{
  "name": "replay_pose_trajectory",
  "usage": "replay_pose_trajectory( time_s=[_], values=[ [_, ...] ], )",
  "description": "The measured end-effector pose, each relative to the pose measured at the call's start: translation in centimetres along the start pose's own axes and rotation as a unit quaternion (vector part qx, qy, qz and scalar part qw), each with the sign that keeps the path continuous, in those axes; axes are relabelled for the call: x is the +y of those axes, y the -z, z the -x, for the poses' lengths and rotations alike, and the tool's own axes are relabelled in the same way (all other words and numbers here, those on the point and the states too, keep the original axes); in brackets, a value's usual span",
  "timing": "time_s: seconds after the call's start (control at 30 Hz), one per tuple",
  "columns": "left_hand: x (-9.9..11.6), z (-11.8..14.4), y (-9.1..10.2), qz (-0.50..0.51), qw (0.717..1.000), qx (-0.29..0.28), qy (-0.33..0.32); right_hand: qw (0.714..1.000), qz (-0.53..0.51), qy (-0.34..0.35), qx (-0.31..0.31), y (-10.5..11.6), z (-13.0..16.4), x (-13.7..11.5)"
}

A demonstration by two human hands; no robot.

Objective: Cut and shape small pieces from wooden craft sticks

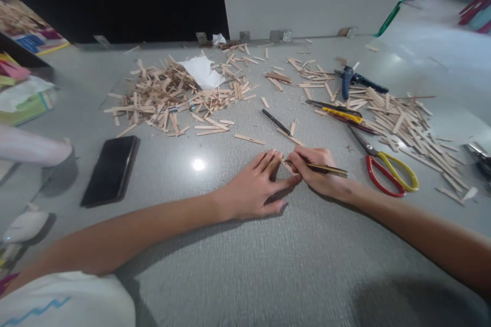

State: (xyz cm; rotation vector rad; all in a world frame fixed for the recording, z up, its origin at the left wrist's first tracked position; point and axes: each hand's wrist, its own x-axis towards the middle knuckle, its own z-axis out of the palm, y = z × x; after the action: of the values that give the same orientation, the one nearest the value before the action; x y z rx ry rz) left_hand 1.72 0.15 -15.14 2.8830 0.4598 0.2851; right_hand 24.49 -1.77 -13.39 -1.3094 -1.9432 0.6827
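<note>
**Hands meet over a small stick**

Our left hand (257, 186) lies flat, fingers spread, pinning a small wooden stick (287, 165) to the grey floor (245, 265). Our right hand (316, 171) grips a pencil (328, 168), tip at that stick. Beyond lie scissors (387, 168) and stick heaps (172, 97).

2 bare forearms come in from the bottom corners, with no sleeves, watch, bracelet or rings showing on either. The left hand (255, 189) and the right hand (316, 171) are both uncovered, no gloves, with short, plain nails. At the lower left edge sits a bit of white clothing (65, 301), marked with 1 thin blue zigzag line and a sliver of pink beside it.
</note>
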Motion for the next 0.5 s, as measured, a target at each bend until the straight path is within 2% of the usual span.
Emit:
replay_pose_trajectory(
  time_s=[0.5],
  values=[
    [-0.02, 0.05, 0.04, 0.000, 1.000, -0.009, 0.003, 1.000, -0.006, 0.005, -0.020, 0.11, -0.14, 0.20]
  ],
)
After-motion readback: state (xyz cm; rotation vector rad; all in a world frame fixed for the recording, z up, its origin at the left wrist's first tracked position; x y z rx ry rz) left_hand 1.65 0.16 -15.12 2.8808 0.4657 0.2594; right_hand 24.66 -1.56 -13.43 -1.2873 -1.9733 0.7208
